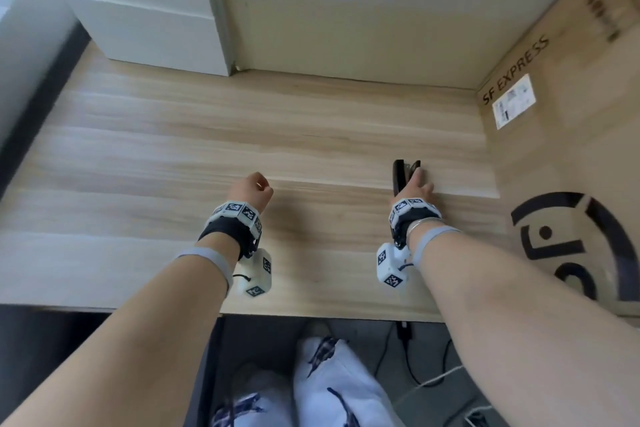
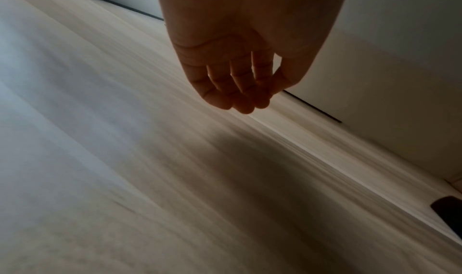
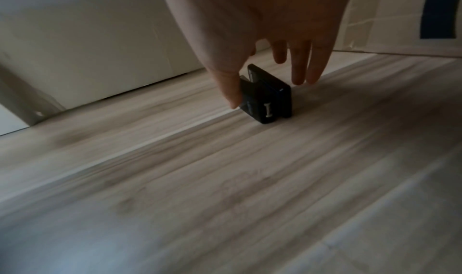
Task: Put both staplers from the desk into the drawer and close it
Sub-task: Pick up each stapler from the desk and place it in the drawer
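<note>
One black stapler point(image 1: 401, 175) lies on its side on the wooden desk point(image 1: 242, 135), right of centre. My right hand point(image 1: 415, 182) is over it. In the right wrist view the thumb point(image 3: 231, 92) touches the stapler's point(image 3: 272, 104) left face, while the straight fingers point(image 3: 300, 70) hang on its far right side, apart from it. My left hand point(image 1: 254, 187) hovers over bare desk at centre left; in the left wrist view the left hand point(image 2: 240, 100) has its fingers loosely curled and holds nothing. The stapler point(image 2: 450, 213) shows as a dark corner at that view's right edge. No second stapler or drawer is visible.
A large cardboard box point(image 1: 561, 135) printed "SF EXPRESS" stands along the desk's right side, close to the stapler. A white box point(image 1: 149, 24) sits at the back left against the wall. Below the desk's front edge point(image 1: 311, 312) are my legs and some cables.
</note>
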A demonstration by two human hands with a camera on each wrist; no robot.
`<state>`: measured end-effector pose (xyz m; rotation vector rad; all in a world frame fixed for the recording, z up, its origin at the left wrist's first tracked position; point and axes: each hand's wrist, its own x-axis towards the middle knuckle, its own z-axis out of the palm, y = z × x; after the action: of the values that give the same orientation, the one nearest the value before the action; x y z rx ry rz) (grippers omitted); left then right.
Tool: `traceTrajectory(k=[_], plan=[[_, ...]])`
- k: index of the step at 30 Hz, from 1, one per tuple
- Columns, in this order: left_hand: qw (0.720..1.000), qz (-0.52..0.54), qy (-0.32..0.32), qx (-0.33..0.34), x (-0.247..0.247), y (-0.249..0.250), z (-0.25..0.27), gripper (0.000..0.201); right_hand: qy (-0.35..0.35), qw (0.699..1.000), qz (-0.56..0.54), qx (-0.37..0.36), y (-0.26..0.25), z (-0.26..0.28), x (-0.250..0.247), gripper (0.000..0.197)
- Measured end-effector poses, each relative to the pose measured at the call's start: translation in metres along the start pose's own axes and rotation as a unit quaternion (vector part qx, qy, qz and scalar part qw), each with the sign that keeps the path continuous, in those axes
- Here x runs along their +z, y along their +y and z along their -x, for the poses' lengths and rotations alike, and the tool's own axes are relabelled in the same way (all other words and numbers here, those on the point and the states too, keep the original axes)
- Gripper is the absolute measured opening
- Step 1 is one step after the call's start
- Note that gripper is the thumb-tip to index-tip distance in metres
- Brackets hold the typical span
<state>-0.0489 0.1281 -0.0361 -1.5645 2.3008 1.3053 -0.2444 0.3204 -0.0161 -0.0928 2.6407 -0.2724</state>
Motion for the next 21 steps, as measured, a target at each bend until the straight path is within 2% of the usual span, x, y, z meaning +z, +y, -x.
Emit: traceTrajectory(k=[4, 8, 11, 14, 18, 21], plan=[[1.0, -0.014, -0.006, -0.004, 0.009, 0.009, -0.003, 0.024, 0.001, 0.999, -0.034, -0.001, -0.001, -0.014, 0.005, 0.086], [1.0, -0.012, -0.017, -0.012, 0.012, 0.011, -0.005, 0.024, 0.004, 0.999, -0.046, 0.0, 0.003, -0.02, 0.008, 0.071], [0.999, 0.002, -0.033, -0.017, 0.013, 0.012, -0.005, 0.026, -0.017, 0.998, -0.057, -0.024, -0.003, -0.009, 0.01, 0.073], [0.997, 0.044, -0.06, -0.017, 0.014, 0.015, -0.003, 0.033, -0.044, 0.992, -0.026, -0.113, -0.023, 0.012, 0.018, 0.075], [0.988, 0.122, -0.092, -0.02, 0.011, 0.021, 0.009, 0.05, -0.071, 0.959, 0.008, -0.275, -0.052, 0.054, 0.036, 0.054], [0.975, 0.2, -0.087, -0.043, 0.003, 0.018, 0.018, 0.058, -0.076, 0.941, -0.003, -0.33, -0.071, 0.089, 0.051, 0.045]])
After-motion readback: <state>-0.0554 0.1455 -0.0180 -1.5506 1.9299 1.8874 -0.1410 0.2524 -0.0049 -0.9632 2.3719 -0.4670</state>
